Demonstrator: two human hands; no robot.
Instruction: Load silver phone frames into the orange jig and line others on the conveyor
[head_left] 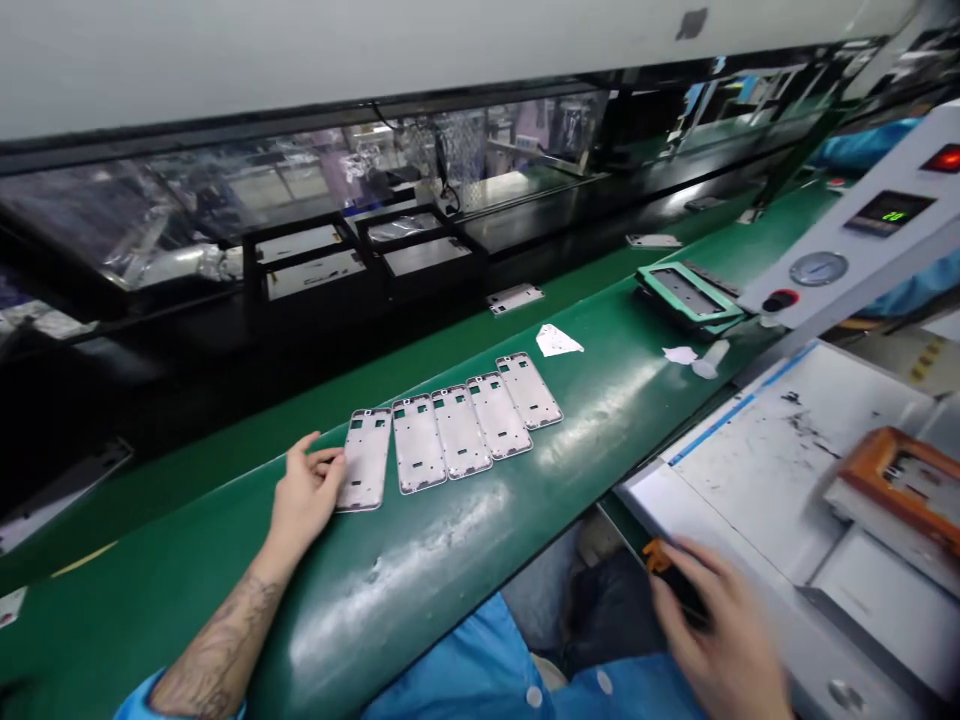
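Your left hand (304,495) lies flat on the green conveyor belt (420,570), fingers loosely spread and closed on nothing. Its fingertips touch the left long edge of the nearest phone frame (366,460). That frame is the leftmost of a row of five frames (457,430) that runs diagonally up and to the right. The four frames to the right lie edge to edge. A narrow strip of belt separates the nearest frame from its neighbour.

Between the row and the near, rounded edge of the belt there is a broad band of bare, scuffed belt. Open belt also extends to the left of your hand.

Beyond the far end of the row lies a white paper scrap (556,341), apart from the last frame. Further right, a green fixture tray (688,297) sits near the far edge of the belt.

Your right hand (724,630) is low at the near edge of the white work plate (757,470). It is curled over a dark tool with an orange tip (660,558). Motion blur prevents confirming whether the fingers are clamped on it. An orange jig (900,480) stands on the right of the plate, well apart from this hand.
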